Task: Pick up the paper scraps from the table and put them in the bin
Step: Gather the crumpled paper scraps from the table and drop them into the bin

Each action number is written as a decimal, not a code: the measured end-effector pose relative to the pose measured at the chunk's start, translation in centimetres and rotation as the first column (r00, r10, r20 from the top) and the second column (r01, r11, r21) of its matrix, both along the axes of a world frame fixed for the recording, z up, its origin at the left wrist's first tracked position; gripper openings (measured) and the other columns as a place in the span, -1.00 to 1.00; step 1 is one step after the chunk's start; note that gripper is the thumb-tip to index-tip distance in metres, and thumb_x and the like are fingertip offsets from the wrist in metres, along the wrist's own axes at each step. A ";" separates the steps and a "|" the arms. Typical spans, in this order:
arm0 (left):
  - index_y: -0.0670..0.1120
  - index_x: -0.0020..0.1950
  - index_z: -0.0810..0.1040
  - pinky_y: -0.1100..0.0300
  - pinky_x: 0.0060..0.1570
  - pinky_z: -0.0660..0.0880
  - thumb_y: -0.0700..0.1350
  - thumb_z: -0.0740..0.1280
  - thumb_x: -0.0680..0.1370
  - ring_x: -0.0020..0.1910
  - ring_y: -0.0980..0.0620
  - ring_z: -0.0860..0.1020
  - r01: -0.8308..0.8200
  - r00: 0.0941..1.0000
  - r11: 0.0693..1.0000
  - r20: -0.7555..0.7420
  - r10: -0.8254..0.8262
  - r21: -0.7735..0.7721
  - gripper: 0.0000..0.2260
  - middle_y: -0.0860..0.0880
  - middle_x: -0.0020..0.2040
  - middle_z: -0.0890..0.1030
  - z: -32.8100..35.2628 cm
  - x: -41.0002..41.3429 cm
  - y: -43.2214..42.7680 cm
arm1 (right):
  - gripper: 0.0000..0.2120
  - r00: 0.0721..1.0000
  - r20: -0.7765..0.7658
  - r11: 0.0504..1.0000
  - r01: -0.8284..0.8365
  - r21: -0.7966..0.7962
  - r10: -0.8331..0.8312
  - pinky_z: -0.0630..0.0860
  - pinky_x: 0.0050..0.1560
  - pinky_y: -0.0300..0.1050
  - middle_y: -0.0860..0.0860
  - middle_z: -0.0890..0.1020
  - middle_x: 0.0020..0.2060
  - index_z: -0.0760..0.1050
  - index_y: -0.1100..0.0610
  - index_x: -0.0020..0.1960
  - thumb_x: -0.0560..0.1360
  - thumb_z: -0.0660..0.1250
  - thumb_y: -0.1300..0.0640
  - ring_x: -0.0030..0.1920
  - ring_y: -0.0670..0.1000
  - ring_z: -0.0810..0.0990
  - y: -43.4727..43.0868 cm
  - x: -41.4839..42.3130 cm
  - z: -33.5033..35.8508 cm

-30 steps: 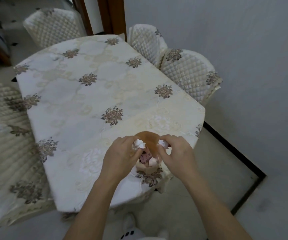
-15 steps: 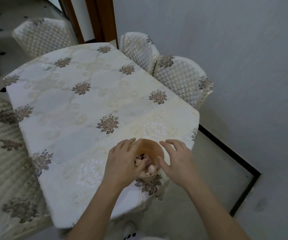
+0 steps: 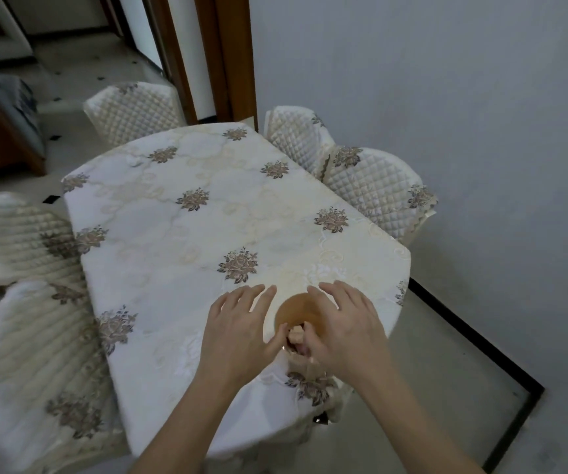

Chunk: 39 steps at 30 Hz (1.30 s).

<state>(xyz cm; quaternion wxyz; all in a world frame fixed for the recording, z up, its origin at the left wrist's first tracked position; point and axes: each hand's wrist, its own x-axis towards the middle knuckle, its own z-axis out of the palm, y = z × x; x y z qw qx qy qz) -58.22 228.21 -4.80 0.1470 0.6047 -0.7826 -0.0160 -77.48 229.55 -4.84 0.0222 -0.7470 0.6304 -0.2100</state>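
A small tan bin (image 3: 295,308) stands near the front edge of the table (image 3: 207,234), which is covered by a cream cloth with brown flowers. Crumpled paper scraps (image 3: 296,338) lie inside the bin, pale and pinkish. My left hand (image 3: 238,330) hovers just left of the bin with its fingers spread and nothing in it. Over the bin's right side, my right hand (image 3: 344,326) is spread the same way, its thumb down by the scraps. No scraps show on the cloth.
Quilted cream chairs (image 3: 374,186) stand around the table on the far, right and left sides. A grey wall is at the right, with a wooden door frame (image 3: 231,56) behind the table. Tiled floor shows below the table's front edge.
Both hands held white scraps over the bin a second ago, then let them fall in. The fingers have since opened and spread. The view has tilted up, showing more of the room.
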 end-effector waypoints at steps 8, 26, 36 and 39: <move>0.00 0.33 0.53 -0.06 0.20 0.48 0.23 0.21 0.47 0.22 -0.07 0.56 -0.211 0.977 0.978 -0.007 0.211 -0.004 -0.48 0.02 0.23 0.62 -0.5 8.8 3.9 | -0.52 0.977 -0.059 0.979 -0.205 0.004 0.205 0.51 0.27 0.12 0.05 0.63 0.21 0.53 0.06 0.30 0.45 0.26 -0.11 0.28 0.14 0.56 0.0 8.7 -0.6; -0.01 0.30 0.53 -0.02 0.17 0.45 0.18 0.24 0.45 0.19 -0.07 0.55 -0.825 0.565 0.565 -0.018 0.825 -0.016 -0.51 0.00 0.23 0.61 -1.3 17.9 22.7 | -0.54 0.620 0.034 0.621 -0.784 -0.019 0.784 0.50 0.24 0.13 0.08 0.63 0.17 0.56 0.10 0.28 0.44 0.28 -0.05 0.23 0.18 0.56 4.9 24.3 -2.9; -0.03 0.32 0.53 0.01 0.21 0.45 0.16 0.26 0.45 0.21 -0.03 0.54 -0.974 0.226 0.226 -0.007 0.974 -0.034 -0.51 0.02 0.23 0.60 -0.7 19.4 33.7 | -0.54 0.293 0.110 0.294 -0.956 0.004 0.950 0.51 0.22 0.11 0.06 0.62 0.17 0.53 0.09 0.29 0.45 0.29 -0.05 0.23 0.14 0.55 12.0 32.8 -3.0; -0.03 0.33 0.52 0.00 0.20 0.45 0.16 0.24 0.45 0.22 -0.04 0.54 -0.989 0.141 0.140 -0.008 0.990 -0.043 -0.50 0.01 0.24 0.59 -0.7 20.8 36.1 | -0.52 0.227 0.089 0.229 -0.973 -0.013 0.970 0.49 0.22 0.09 0.07 0.61 0.18 0.52 0.10 0.32 0.44 0.32 -0.05 0.23 0.14 0.55 14.0 35.5 -2.8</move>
